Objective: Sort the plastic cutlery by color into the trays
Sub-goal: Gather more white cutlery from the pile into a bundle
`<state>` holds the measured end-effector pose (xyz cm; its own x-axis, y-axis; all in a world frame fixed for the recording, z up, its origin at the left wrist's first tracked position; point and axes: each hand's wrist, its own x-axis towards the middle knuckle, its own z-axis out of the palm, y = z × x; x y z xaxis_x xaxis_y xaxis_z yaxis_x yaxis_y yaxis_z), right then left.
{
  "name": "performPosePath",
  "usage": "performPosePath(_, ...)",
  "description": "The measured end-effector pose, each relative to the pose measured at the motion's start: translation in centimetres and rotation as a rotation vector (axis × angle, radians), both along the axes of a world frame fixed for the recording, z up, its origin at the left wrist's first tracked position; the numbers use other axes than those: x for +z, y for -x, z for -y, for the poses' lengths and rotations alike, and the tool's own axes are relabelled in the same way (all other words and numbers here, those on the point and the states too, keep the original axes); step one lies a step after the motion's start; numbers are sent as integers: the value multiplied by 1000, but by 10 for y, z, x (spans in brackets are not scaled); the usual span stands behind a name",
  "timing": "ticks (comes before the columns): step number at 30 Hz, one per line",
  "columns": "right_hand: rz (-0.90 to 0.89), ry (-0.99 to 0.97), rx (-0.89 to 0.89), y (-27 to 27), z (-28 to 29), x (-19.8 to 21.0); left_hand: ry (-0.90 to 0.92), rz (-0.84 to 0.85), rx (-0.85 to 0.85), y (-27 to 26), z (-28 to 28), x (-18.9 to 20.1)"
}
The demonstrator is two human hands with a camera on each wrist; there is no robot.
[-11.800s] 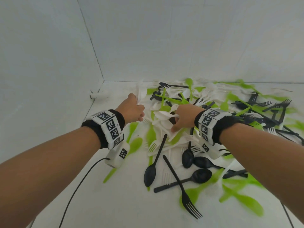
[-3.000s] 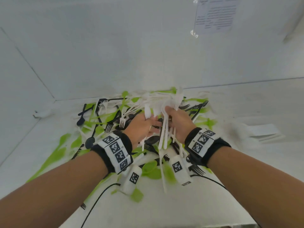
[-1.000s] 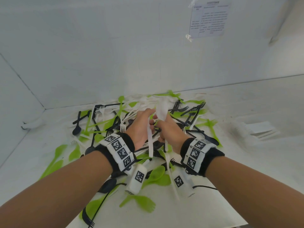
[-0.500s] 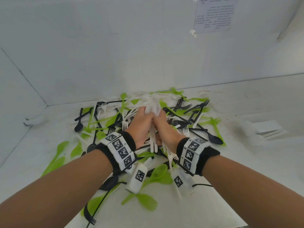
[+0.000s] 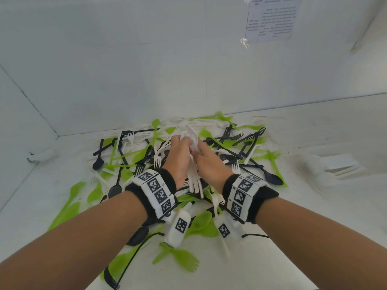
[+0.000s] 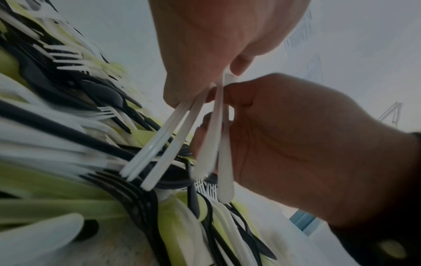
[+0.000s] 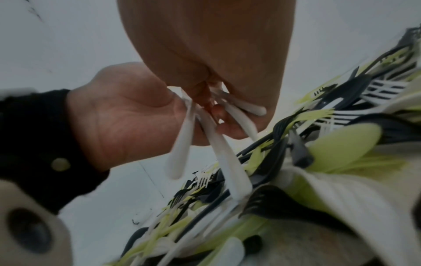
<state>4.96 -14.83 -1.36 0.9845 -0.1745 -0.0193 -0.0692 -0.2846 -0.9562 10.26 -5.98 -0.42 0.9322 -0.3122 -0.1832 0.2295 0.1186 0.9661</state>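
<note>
White plastic fills both grips: left hand and right hand pinch one bunch of white cutlery above the mixed pile — gathering step. Next, likely, carrying it to a tray — none clearly visible.

White, black and lime-green cutlery lies mixed; wristbands are black with black-and-white checker tags.

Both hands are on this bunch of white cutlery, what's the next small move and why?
Probably square the white cutlery into one tight bundle. The left hand and right hand both grip it, but the left wrist view shows the handles splayed apart, so loose pieces could slip out during carrying.
</note>
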Motion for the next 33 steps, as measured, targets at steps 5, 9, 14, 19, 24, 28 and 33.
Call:
performPosePath(5,-61,-110,29,-6,-5,1,-53,5,-56,-1,4,-3)
performPosePath(9,-99,-327,71,-2,6,5,-42,-8,-48,-6,-4,0)
performPosePath(14,-110,-378,-155,-2,23,2,-17,29,8,-16,-11,-3)
performPosePath(19,21,-176,-74,0,20,1,1,46,27,-14,-10,6)
performPosePath(24,91,-23,-30,-1,9,-5,155,-119,-55,-17,-10,10)
performPosePath(28,188,-79,-5,-10,3,-13,186,-144,-79,-14,-6,10)
performPosePath(33,156,-324,5,-11,-9,-11,167,-99,97,-21,-10,6)
